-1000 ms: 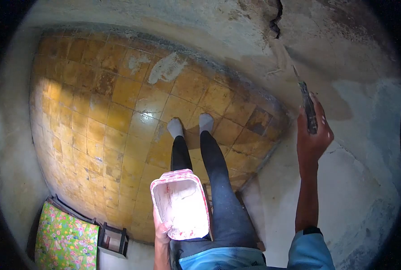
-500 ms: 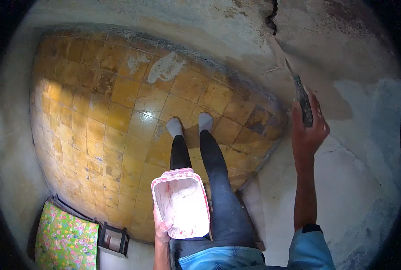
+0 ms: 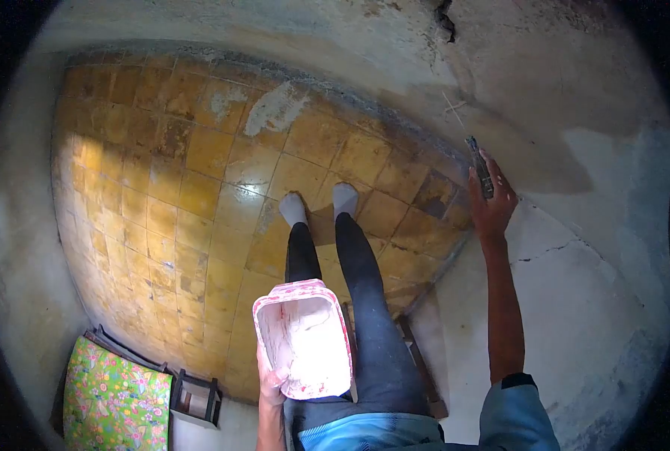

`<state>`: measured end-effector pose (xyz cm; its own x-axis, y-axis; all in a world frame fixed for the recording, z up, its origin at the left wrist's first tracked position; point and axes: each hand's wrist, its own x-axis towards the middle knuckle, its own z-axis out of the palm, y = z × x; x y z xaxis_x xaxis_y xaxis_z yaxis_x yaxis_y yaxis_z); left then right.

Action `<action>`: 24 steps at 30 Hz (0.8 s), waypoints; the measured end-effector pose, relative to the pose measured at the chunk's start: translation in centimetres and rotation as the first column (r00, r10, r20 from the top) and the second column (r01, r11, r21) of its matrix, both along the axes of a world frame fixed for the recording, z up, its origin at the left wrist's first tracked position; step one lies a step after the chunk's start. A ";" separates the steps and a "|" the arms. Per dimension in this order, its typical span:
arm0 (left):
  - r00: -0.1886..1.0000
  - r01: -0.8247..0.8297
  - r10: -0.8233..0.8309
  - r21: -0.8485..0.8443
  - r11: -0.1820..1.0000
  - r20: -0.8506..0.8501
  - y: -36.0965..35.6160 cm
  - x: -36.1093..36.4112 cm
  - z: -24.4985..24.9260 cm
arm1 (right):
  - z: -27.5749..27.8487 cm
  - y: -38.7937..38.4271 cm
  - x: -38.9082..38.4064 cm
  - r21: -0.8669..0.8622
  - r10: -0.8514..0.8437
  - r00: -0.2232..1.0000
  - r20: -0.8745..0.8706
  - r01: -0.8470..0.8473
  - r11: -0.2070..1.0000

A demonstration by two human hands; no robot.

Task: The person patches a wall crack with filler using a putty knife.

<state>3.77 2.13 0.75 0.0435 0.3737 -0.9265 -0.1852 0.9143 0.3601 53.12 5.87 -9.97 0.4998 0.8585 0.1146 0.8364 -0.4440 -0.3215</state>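
Observation:
My left hand (image 3: 272,379) grips the near left side of a pink-and-white container (image 3: 305,346), with whitish material inside and red smears on its rim. My right hand (image 3: 494,197) is closed around the dark handle of a trowel (image 3: 480,169). The tool's thin blade points up and left, close to the wall (image 3: 515,128). Around the blade the wall has a darker, damp-looking patch. Above it runs a dark crack (image 3: 445,21).
My socked feet (image 3: 292,209) stand on yellow floor tiles (image 3: 215,225). A green flowered cloth (image 3: 117,391) covers something at the lower left, beside a dark wooden frame (image 3: 197,398). A finer crack (image 3: 549,250) crosses the pale wall at the right.
My right hand and the trowel have moved down and slightly left, away from the dark crack. My left hand and the container are nearly where they were.

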 end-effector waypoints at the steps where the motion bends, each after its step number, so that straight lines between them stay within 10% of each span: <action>1: 1.000 0.000 0.000 0.000 1.000 -0.001 0.0 0.0 0.0 | 0.2 0.2 0.1 0.002 -0.005 1.000 0.001 0.005 1.000; 14: 1.000 -0.009 0.009 -0.008 1.000 0.008 1.3 1.7 0.6 | 7.2 1.2 -2.0 0.043 -0.101 0.994 0.040 0.099 0.994; 24: 0.992 -0.098 0.094 -0.040 0.994 -0.084 0.8 1.4 0.5 | 2.3 3.2 -1.0 -0.098 -0.056 0.998 0.029 0.058 0.994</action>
<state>5.15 2.93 1.28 -0.0673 0.3313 -0.9411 -0.2443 0.9091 0.3375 52.08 9.04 -7.66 0.5462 0.8364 0.0449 0.8164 -0.5196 -0.2519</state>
